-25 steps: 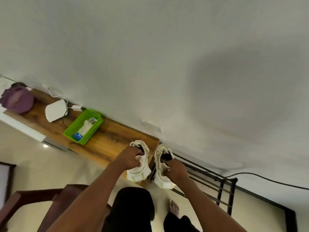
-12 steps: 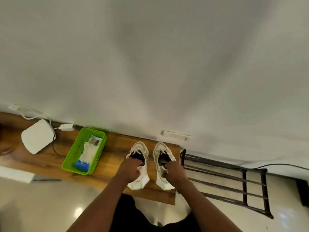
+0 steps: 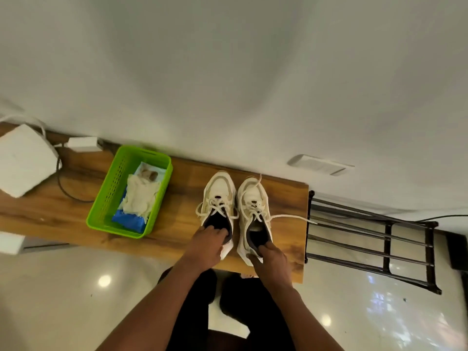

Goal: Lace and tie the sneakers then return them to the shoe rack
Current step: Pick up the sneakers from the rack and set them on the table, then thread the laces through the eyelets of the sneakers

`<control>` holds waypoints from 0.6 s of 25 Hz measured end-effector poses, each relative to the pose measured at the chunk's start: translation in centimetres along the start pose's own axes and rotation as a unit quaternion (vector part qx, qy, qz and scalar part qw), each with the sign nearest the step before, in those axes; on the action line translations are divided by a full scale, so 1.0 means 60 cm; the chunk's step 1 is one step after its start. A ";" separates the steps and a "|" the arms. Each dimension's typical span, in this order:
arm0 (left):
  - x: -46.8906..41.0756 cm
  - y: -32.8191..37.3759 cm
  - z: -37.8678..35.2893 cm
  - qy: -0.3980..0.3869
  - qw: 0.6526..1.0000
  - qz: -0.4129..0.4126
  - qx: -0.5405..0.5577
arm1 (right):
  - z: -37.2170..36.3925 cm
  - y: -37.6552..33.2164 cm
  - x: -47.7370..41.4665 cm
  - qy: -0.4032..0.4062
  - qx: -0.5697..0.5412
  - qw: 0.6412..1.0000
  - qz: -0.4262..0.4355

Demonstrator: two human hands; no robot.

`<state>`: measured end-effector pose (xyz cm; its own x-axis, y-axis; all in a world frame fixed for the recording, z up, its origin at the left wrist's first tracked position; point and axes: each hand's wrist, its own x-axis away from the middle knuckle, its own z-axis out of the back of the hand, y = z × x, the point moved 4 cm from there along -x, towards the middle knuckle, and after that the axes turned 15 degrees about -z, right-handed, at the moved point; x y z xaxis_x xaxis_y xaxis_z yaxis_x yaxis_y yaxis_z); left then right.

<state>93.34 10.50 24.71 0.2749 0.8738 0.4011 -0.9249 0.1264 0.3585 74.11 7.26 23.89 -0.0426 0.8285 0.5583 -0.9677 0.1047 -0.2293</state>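
Far left on the wooden bench (image 3: 76,219) I see a white flat device (image 3: 24,160) with a cable, and a small white adapter (image 3: 82,144) against the wall. Next along sits a green plastic basket (image 3: 106,198) holding a crumpled white cloth (image 3: 140,196) over something blue.

Moving right, the two cream sneakers stand side by side on the bench, toes toward the wall, heels toward me. My left forearm rises from the lower middle of the frame, angled up and to the right, and my left hand (image 3: 206,245) sits on the heel of the left sneaker (image 3: 219,196). Its fingers are curled into the dark collar opening, gripping the heel rim. That shoe's laces lie in loose loops across the tongue.

My right forearm comes up beside it, leaning slightly left, wrist bent down. My right hand (image 3: 269,258) grips the heel of the right sneaker (image 3: 253,206), fingertips hooked over the back of the collar and thumb against the outer heel. A loose lace (image 3: 291,217) from this shoe trails right, over the bench's end.

Just beside that end stands the dark metal shoe rack (image 3: 367,239) with bare bars, on a glossy pale floor. My dark-clothed legs are visible below the bench's near edge.
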 end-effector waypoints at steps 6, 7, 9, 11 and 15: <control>-0.005 -0.024 -0.070 0.132 0.987 -0.090 -0.028 | -0.057 0.011 -0.019 0.205 -0.056 0.962 0.173; -0.005 -0.029 -0.079 0.172 0.977 -0.117 -0.047 | -0.065 0.009 -0.027 0.245 -0.064 0.946 0.202; -0.010 -0.042 -0.093 0.244 0.955 -0.143 -0.093 | -0.080 0.010 -0.044 0.297 -0.085 0.921 0.237; -0.015 -0.046 -0.103 0.280 0.941 -0.151 -0.117 | -0.096 0.016 -0.043 0.325 -0.083 0.909 0.247; 0.015 -0.025 -0.111 0.277 0.952 -0.134 0.001 | -0.093 0.025 -0.008 0.259 0.019 0.961 0.092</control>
<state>93.20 14.23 18.93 0.3189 0.9241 -0.2104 -0.8405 0.3783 0.3878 74.05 10.07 18.85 -0.0940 0.9949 0.0361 -0.9645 -0.0820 -0.2511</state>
